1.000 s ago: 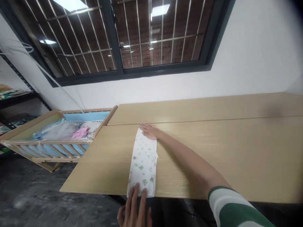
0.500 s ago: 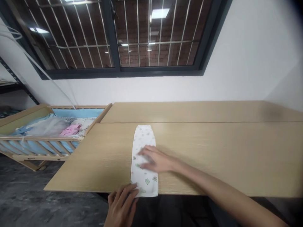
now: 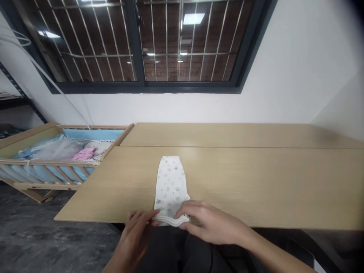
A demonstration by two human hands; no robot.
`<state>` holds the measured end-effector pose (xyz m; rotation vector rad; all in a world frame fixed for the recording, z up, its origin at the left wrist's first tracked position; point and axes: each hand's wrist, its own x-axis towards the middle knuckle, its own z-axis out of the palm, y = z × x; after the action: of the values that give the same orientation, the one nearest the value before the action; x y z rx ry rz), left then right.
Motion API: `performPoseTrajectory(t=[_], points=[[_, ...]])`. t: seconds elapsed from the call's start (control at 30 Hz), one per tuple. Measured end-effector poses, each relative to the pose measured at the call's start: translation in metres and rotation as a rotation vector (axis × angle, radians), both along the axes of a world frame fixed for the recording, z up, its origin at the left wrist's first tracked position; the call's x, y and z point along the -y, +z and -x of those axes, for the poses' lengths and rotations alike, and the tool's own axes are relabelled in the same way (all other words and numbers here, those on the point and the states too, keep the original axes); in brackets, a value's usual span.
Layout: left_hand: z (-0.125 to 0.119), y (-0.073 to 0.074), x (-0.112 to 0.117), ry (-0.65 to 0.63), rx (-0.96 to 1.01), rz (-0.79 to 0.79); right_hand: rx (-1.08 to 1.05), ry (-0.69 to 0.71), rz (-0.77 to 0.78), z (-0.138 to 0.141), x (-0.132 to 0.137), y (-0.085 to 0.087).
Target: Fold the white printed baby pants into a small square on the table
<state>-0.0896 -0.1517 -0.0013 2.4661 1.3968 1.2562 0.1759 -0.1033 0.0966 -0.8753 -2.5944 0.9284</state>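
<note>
White baby pants (image 3: 171, 178) with small green and grey prints lie folded lengthwise into a narrow strip, their narrow end pointing away from me. Several layers show at the near edge, which is slightly raised at the front of the wooden table (image 3: 250, 182). My left hand (image 3: 135, 231) pinches the left corner of that edge between thumb and fingers. At the right corner, my right hand (image 3: 209, 222) grips the layers with its fingers on top and thumb beneath.
A wooden crib (image 3: 59, 165) with blue lining stands against the table's left side, holding pink, white and blue cloths. Behind the table are a white wall (image 3: 193, 108) and a barred window. My legs are below the front edge.
My right hand has moved from the middle of the pants down to their near right corner and closed on it. The near edge is now raised, and the pants have shifted slightly.
</note>
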Motion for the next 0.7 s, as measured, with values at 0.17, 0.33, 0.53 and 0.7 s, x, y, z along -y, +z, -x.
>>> performPoseTrajectory(t=[0.17,0.33,0.53,0.7], points=[[0.002,0.053,-0.043,0.016,-0.017,0.036,-0.139,-0.180,-0.026,0.001,-0.026,0.017],[-0.010,0.083,-0.131,0.097,-0.095,0.364,-0.288,-0.315,-0.178,0.018,-0.102,-0.006],[-0.036,0.070,-0.206,0.275,-0.203,0.448,-0.303,-0.572,-0.119,0.038,-0.191,-0.054],[-0.052,0.055,-0.184,0.357,-0.260,0.405,-0.209,-0.661,-0.179,0.034,-0.205,-0.080]])
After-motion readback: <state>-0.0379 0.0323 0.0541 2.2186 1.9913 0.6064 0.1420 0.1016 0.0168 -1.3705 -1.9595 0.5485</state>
